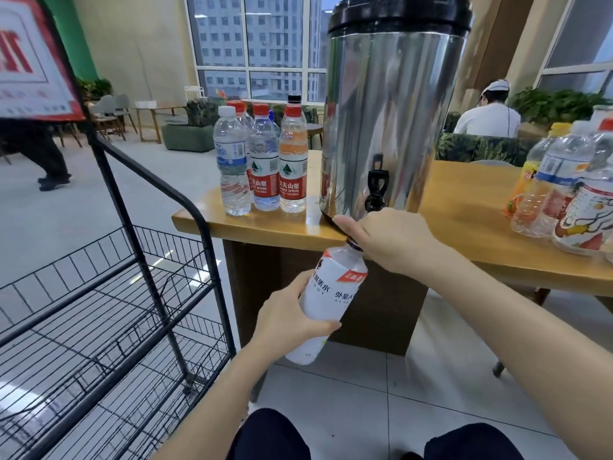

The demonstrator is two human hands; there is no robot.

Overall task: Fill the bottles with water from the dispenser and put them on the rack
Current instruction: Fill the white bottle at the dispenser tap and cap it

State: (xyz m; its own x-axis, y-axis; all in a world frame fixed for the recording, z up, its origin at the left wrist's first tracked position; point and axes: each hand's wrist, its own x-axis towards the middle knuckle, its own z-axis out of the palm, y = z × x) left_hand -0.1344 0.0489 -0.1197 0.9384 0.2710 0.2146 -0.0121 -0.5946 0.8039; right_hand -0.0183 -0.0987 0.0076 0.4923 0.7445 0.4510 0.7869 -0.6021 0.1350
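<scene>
I am holding the white-labelled plastic bottle (331, 293) in front of the yellow wooden table (252, 224). It is below the table edge, tilting with its neck up towards the black plastic tap (376, 190) of the tall steel dispenser (391, 111).

- Left hand (292, 313): wrapping the lower body of the bottle, thumb across the label.
- Right hand (388, 240): curling round the neck end of the bottle, directly under the tap. The hand is hiding the mouth, so I cannot tell whether a cap is on.

Hazards, as I am judging them:

1. The tilt is placing the mouth off the tap's line. Water released now would be running over the knuckles and onto the floor tiles.
2. The right hand is occupying the neck, leaving no hand free for the tap lever. Letting go carelessly may be dropping the cap.
3. A wet label would be making the left grip slip as the bottle gains weight.
4. The black wire rack (109, 293) is standing close on the left, so a wide swing could be knocking a bottle against its frame.
</scene>
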